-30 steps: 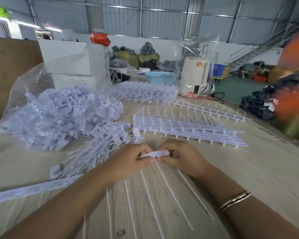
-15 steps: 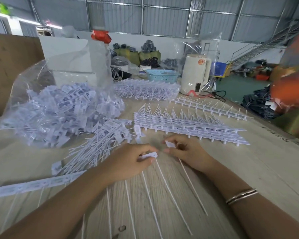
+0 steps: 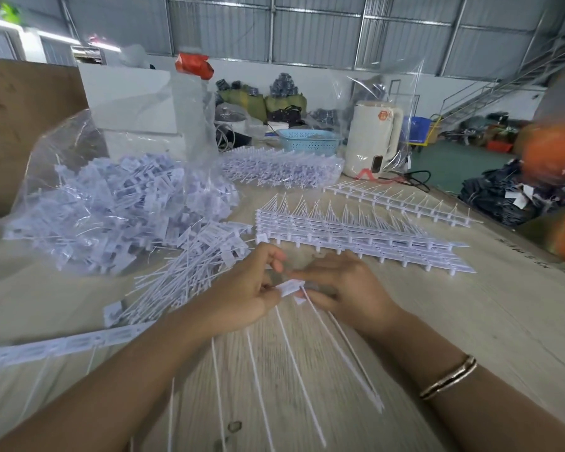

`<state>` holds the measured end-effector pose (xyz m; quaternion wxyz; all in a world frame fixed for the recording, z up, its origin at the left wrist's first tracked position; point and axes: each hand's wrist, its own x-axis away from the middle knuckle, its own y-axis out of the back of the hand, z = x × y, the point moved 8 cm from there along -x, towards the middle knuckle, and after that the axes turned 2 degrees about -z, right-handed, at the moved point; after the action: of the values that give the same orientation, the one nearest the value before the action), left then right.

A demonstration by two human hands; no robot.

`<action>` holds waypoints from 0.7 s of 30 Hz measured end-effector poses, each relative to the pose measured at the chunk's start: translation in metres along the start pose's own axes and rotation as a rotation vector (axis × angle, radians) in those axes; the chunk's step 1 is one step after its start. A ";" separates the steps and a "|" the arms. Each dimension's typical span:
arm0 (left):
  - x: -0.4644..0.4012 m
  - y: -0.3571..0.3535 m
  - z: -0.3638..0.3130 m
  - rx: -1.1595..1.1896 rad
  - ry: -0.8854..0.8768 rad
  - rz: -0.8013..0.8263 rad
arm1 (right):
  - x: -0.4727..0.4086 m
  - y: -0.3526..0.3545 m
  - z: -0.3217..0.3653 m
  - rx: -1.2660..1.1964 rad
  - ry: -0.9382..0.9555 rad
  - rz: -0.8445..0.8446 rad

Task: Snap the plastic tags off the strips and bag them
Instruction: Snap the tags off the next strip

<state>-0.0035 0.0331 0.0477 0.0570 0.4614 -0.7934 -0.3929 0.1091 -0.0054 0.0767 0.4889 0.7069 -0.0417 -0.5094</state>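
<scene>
My left hand (image 3: 242, 293) grips the end of a white strip of plastic tags (image 3: 62, 345) that runs off to the left, with thin white tails hanging toward me. Between both hands sits the end tag (image 3: 291, 286); my right hand (image 3: 343, 288) pinches it and holds one loose tag with its tail under the fingers. A pile of snapped-off tags (image 3: 183, 272) lies left of my hands. Behind it a clear plastic bag (image 3: 111, 203) holds many tags. A stack of whole strips (image 3: 356, 236) lies just beyond my hands.
More strips (image 3: 398, 199) lie at the back right, and a second bag of strips (image 3: 281, 169) sits behind. A white kettle (image 3: 372, 138), a blue basket (image 3: 307, 141) and a white box (image 3: 134, 106) stand at the table's far edge (image 3: 552, 262).
My right hand pulled a snapped tag away from the strip, then came back; it now pinches the strip's end tag beside my left hand.
</scene>
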 end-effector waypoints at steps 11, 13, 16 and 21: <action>0.006 0.003 0.009 0.057 0.042 0.088 | 0.002 0.001 -0.001 0.100 0.029 -0.046; 0.006 0.001 0.008 0.072 0.024 0.092 | 0.003 -0.003 -0.006 -0.017 -0.024 0.023; 0.004 -0.001 0.004 0.122 0.003 0.089 | 0.004 -0.007 -0.011 -0.197 -0.076 0.021; 0.003 -0.003 0.003 0.173 0.000 0.104 | 0.004 -0.014 -0.022 -0.417 -0.236 0.004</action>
<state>-0.0048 0.0321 0.0431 0.0373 0.4229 -0.8472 -0.3193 0.1218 0.0141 0.0636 0.6171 0.5261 0.0064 -0.5852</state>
